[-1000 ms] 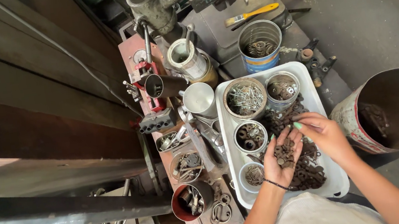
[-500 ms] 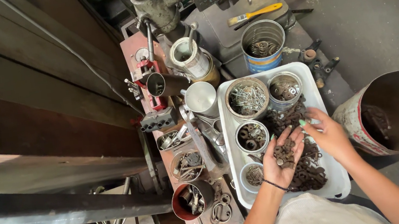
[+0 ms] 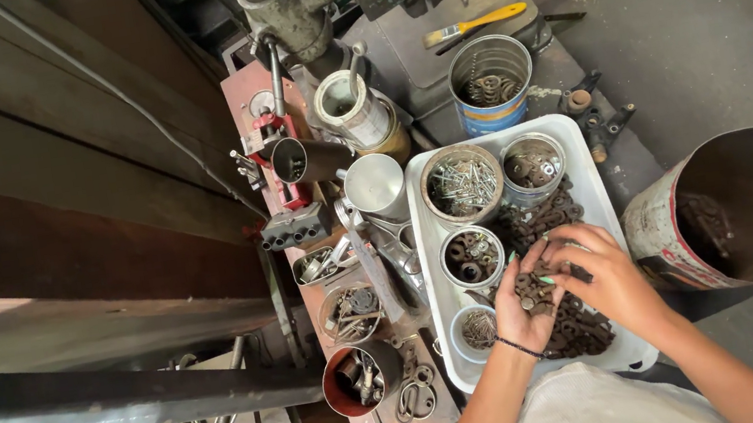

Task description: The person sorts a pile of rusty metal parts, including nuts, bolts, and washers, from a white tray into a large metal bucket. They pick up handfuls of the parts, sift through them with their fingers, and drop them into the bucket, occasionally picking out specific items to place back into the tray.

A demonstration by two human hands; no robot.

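Observation:
My left hand [image 3: 522, 307] is cupped palm up over a white tray [image 3: 605, 197] and holds a small heap of rusty nuts and bolts [image 3: 533, 289]. My right hand [image 3: 605, 275] rests beside it, fingers picking at that heap. Under both hands a loose pile of rusty hardware [image 3: 581, 328] covers the tray's near right part. Round tins stand in the tray: one with shiny screws [image 3: 461, 183], one with dark nuts [image 3: 532, 165], one with washers [image 3: 470, 258] and a small one [image 3: 478, 330] by my left wrist.
A big rusty bucket [image 3: 751, 203] stands right of the tray. A blue-banded can [image 3: 490, 82] and a yellow-handled brush [image 3: 472, 25] lie beyond it. Left of the tray a cluttered red bench [image 3: 254, 89] holds cans, tools and a red tin [image 3: 359, 379]. Steel bars [image 3: 117, 401] cross the left.
Both hands have drawn a little nearer to me over the tray, and my right hand's fingers have closed in on the heap in my left palm.

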